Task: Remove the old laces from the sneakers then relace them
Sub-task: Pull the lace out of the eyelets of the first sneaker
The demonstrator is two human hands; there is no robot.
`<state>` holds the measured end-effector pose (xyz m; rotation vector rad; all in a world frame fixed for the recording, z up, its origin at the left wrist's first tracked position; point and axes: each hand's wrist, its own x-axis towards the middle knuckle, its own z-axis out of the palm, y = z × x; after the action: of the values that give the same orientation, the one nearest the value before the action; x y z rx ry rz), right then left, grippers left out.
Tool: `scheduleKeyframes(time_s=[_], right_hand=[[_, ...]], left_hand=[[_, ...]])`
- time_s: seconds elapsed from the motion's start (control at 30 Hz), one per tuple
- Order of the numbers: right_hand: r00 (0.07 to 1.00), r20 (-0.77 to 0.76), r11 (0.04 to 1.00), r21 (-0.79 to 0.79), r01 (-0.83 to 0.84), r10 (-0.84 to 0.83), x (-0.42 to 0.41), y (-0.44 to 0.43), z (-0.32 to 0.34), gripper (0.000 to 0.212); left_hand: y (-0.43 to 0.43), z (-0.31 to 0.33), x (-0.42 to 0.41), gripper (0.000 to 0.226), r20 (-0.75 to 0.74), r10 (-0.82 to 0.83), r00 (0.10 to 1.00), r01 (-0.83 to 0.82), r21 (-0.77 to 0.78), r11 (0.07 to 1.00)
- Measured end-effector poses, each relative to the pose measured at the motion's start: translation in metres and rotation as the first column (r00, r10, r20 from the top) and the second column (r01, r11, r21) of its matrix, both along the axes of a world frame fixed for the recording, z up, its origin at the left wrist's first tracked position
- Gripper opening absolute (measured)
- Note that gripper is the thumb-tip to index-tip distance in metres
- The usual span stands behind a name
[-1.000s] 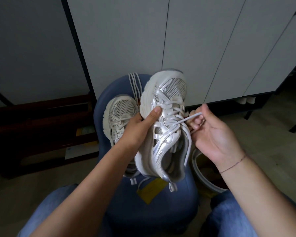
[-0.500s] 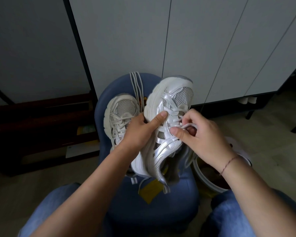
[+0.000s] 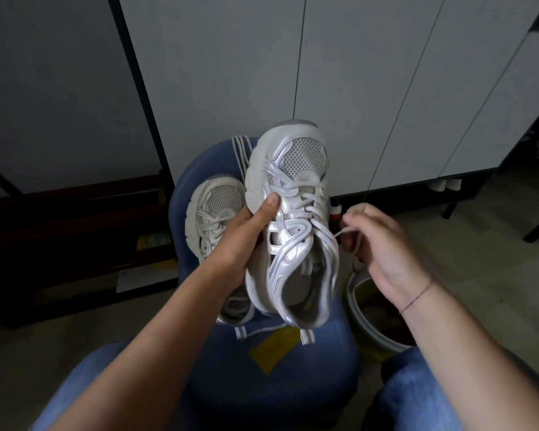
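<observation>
We've got two sneakers in play, both silvery white with glossy moulded straps over open mesh toes and thick rounded soles. The held sneaker [image 3: 296,219] is up in the centre of the frame, toe pointing to the top. The left hand [image 3: 243,234] grasps it from the side, with its thumb pressed flat on the crossed laces. The second sneaker [image 3: 213,209] lies left of centre on the round, padded blue stool [image 3: 277,384], partly hidden behind that hand.

On the right, the right hand [image 3: 383,247] is curled and motion-blurred, and it pinches one flat white lace [image 3: 339,234]. The lace stretches taut from the top of the shoe's lacing to the fingertips. A thin thread bracelet [image 3: 416,298] circles that wrist.

One bundle of flat striped laces [image 3: 241,154] hangs over the stool's far edge, and we can't count its strands. One yellow label [image 3: 273,348] lies on the seat, one pale round basin [image 3: 374,334] sits lower right, and smooth grey cabinet doors [image 3: 231,73] fill the top.

Half a second back, the right hand was over the tongue working at the lacing. Now it has swung out to the right, clear of the shoe, drawing the lace with it. The left hand's grasp is unchanged.
</observation>
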<state>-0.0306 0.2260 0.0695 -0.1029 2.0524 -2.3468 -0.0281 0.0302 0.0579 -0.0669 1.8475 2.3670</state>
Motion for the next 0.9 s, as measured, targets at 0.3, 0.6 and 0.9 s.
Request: scheduleKeyframes(time_s=[0.3,0.6,0.9], right_hand=[[0.894,-0.443,0.916,0.381,0.124,0.064,0.007,-0.005,0.000,0.013],[0.857,-0.516,0.825,0.488,0.284,0.010,0.008,-0.012,-0.003,0.012],[0.990,-0.143,1.000,0.010,-0.001,0.002,0.007,-0.009,0.012,0.027]], left_hand=[[0.000,0.000,0.001,0.065,-0.051,-0.067,0.996,0.067,-0.015,0.998],[0.002,-0.004,0.000,0.074,-0.097,-0.029,0.995,0.021,-0.082,0.996],[0.004,0.001,0.002,0.065,-0.063,-0.005,0.998,0.000,-0.077,0.997]])
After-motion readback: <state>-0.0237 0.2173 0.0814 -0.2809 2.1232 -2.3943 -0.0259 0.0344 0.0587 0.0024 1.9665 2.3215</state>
